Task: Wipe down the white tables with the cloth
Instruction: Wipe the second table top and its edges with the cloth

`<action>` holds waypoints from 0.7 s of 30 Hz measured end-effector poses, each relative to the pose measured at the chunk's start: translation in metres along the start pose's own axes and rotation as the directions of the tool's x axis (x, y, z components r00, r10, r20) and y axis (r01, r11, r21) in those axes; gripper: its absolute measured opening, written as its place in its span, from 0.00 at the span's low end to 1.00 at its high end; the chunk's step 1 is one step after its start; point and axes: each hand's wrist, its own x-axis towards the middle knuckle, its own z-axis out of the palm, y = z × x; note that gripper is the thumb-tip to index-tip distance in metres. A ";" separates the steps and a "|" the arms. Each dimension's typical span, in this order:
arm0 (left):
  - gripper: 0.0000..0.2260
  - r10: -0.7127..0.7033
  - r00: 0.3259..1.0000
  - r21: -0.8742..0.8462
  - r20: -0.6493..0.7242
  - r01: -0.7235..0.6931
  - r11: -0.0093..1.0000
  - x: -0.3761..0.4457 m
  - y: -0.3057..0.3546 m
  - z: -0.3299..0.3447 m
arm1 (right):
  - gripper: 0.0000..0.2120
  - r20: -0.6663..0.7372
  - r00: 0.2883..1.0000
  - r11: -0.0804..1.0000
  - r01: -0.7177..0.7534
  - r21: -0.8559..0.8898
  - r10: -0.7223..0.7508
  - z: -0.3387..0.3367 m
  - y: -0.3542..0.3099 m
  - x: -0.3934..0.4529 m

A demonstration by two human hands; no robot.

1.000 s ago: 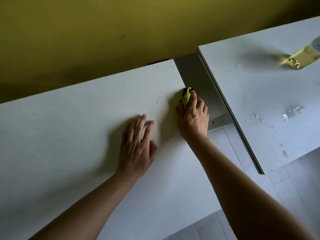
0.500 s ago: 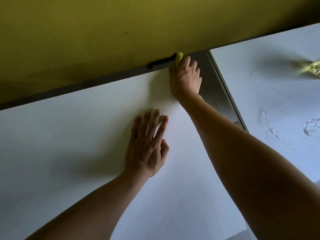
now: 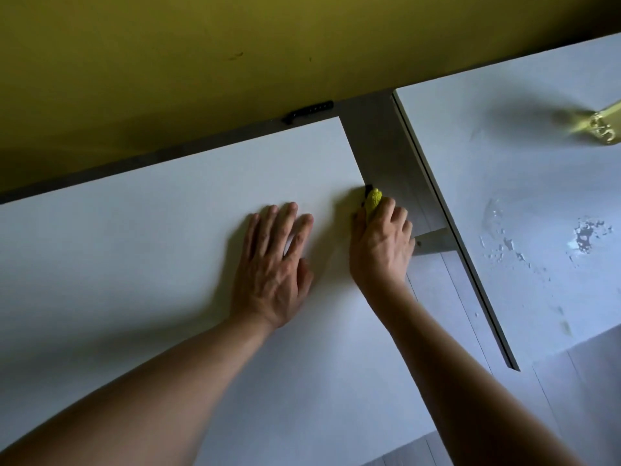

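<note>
A white table (image 3: 151, 264) fills the left and middle of the view. My left hand (image 3: 274, 264) lies flat on it, fingers straight and spread. My right hand (image 3: 383, 243) grips a yellow-green cloth (image 3: 373, 200) at the table's right edge, fingers curled round it; only the cloth's tip shows past my fingers. A second white table (image 3: 487, 156) stands to the right across a narrow gap, with wet smears and flaked patches (image 3: 586, 233) on its top.
A yellow-olive wall (image 3: 235, 45) runs behind both tables. A small black object (image 3: 307, 112) sits in the slot between wall and left table. A shiny gold object (image 3: 601, 124) lies on the right table's far side. Grey floor (image 3: 447, 297) shows in the gap.
My right hand with the cloth has come back from the far corner by the wall, down along the table's right edge. My left hand has stayed flat in place.
</note>
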 end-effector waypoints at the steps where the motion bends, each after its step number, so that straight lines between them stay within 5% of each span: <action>1: 0.29 0.003 1.000 0.005 -0.002 -0.003 1.000 0.000 0.000 0.000 | 0.21 0.001 1.000 1.000 0.008 0.008 -0.008 0.001 -0.009 0.011; 11: 0.30 -0.010 1.000 0.051 -0.015 0.010 0.999 -0.001 0.000 0.004 | 0.23 0.036 0.997 0.995 0.068 0.069 -0.070 0.021 -0.090 0.119; 21: 0.29 0.005 0.998 0.040 -0.058 -0.002 0.999 -0.004 0.003 0.001 | 0.21 -0.037 0.999 1.000 -0.019 -0.004 0.019 -0.007 0.081 -0.099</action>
